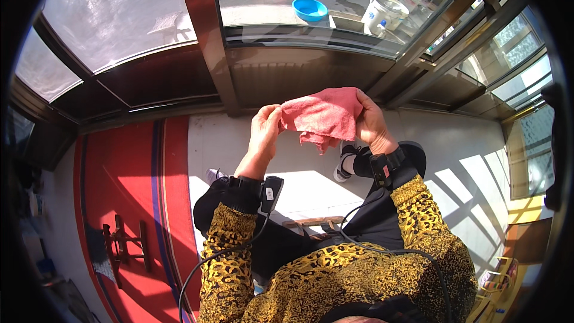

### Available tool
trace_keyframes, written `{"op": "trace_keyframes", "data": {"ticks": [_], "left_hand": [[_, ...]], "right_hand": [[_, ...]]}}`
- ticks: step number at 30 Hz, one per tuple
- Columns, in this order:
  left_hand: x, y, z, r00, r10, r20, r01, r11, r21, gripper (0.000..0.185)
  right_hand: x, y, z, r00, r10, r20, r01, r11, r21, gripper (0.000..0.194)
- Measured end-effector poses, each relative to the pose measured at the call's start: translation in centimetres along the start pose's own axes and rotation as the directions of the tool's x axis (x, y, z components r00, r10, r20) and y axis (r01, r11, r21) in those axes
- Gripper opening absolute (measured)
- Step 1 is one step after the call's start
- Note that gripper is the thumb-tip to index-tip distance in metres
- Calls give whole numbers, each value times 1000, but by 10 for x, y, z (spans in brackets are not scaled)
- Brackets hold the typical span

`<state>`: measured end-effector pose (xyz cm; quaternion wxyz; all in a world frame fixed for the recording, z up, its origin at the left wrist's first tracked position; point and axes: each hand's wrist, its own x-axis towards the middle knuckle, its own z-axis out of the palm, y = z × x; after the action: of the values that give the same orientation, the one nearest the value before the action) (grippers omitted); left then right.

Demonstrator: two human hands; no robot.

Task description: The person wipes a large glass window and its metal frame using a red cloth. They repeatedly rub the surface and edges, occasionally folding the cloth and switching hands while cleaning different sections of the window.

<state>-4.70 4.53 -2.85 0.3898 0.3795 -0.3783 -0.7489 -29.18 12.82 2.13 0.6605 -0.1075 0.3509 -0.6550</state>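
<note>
A pinkish-red cloth point(320, 112) with frayed edges is stretched between my two hands, above the floor in front of my knees. My left hand point(265, 128) pinches its left corner between thumb and fingers. On the other side, my right hand point(371, 119) grips the right edge, its fingers partly hidden behind the fabric. The cloth looks folded over, and a ragged flap hangs below its middle. Each wrist wears a black strap with a small device, and a cable shows at each arm.
Glazed panels in brown frames point(309, 65) stand ahead. Beyond the glass are a blue basin point(310, 9) and white buckets point(381, 13). A red striped carpet point(134, 166) lies left, bearing a small wooden stool frame point(125, 246). A wooden seat edge point(314, 221) shows between my legs.
</note>
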Motion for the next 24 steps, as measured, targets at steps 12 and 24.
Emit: {"op": "trace_keyframes", "data": {"ticks": [12,24], "left_hand": [[-9,5,9,986,59,155,-97,964,247,54],[-21,-8,19,903,-94,419,112,993,-19,45]], "right_hand": [[3,-3,13,982,61,176,-60,998,-13,47],[0,39,23,916,264,302,-187,947,-262,37]]}}
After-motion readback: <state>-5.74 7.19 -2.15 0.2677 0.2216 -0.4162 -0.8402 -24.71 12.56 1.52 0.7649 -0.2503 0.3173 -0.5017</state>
